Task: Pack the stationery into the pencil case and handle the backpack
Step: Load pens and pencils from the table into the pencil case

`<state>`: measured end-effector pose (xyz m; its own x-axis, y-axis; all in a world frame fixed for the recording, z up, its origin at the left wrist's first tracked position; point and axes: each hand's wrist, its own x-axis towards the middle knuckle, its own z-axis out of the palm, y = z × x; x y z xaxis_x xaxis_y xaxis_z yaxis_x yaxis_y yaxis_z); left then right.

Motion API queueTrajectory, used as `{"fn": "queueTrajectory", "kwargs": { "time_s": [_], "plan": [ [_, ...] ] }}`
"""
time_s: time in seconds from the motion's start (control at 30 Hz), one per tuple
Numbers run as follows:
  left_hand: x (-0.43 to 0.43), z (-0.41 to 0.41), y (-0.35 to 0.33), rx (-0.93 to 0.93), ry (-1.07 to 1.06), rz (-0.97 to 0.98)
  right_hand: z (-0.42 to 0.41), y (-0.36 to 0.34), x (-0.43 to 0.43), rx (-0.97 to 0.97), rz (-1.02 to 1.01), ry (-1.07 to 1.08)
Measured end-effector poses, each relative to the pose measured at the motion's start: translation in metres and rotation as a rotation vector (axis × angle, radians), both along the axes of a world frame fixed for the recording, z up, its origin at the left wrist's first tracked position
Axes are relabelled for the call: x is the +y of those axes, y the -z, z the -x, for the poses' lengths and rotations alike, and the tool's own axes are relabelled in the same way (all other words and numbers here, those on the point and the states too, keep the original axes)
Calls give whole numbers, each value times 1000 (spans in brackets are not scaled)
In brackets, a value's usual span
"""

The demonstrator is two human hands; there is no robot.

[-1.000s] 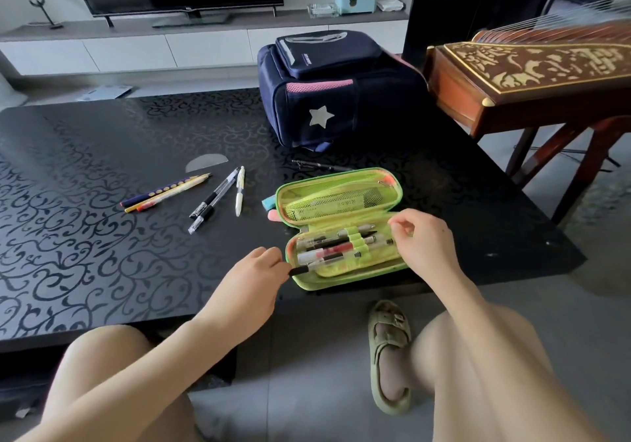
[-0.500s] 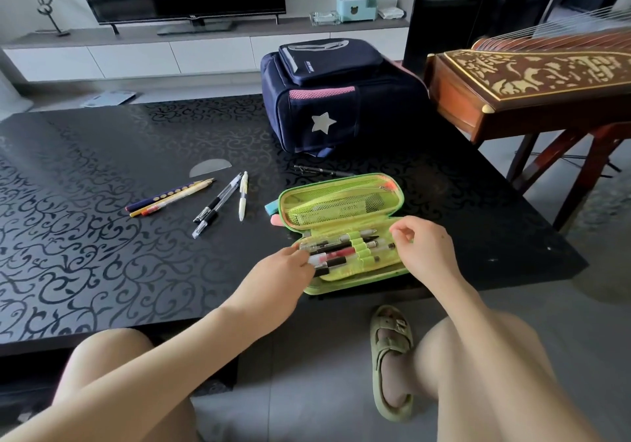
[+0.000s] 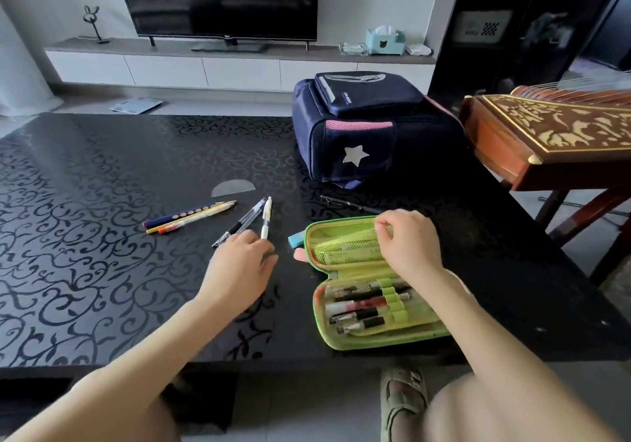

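A lime-green pencil case (image 3: 368,341) lies open near the table's front edge, with several pens (image 3: 365,305) strapped in the elastic loops of its lower half. My right hand (image 3: 411,248) rests on the upper half, fingers pinched on the lid by the mesh pocket. My left hand (image 3: 242,264) reaches left, its spread fingertips touching the near ends of two clear pens (image 3: 240,224) and a white pen (image 3: 266,218). Several pencils (image 3: 191,218) lie further left. A navy backpack (image 3: 358,134) with a white star stands zipped behind the case.
A teal eraser (image 3: 295,239) and a pink one (image 3: 300,254) sit at the case's left edge. A thin black tool (image 3: 345,202) and a clear protractor (image 3: 233,187) lie on the black patterned table (image 3: 85,271). A wooden zither (image 3: 553,134) overhangs the table's right side.
My left hand left the pens in the case and moved left to the loose pens. My right hand rose from the case's lower half to its lid.
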<state>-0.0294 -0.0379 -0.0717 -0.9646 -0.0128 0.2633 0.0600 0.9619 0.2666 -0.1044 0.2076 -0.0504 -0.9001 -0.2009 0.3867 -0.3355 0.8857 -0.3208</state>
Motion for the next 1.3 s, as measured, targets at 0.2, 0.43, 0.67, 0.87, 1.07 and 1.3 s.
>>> {"fn": "queueTrajectory", "kwargs": {
  "time_s": [0.2, 0.43, 0.67, 0.87, 1.07, 1.3],
  "plan": [
    [-98, 29, 21, -55, -282, 209, 101, -3, -43, -236, -362, 146],
    [-165, 69, 30, -206, -384, 211, 154, 21, -64, -453, -466, 55],
    [-177, 82, 24, -297, -263, 32, 114, 7, -115, -192, -554, -94],
    [-170, 78, 13, -297, -258, 61, 77, 11, -206, -446, -146, -58],
    [-155, 65, 15, -296, -284, 335, 65, 18, -219, -669, -53, 73],
    [-158, 49, 19, -229, -302, 130, 40, 1, -197, -637, 40, 48]
  ]
}}
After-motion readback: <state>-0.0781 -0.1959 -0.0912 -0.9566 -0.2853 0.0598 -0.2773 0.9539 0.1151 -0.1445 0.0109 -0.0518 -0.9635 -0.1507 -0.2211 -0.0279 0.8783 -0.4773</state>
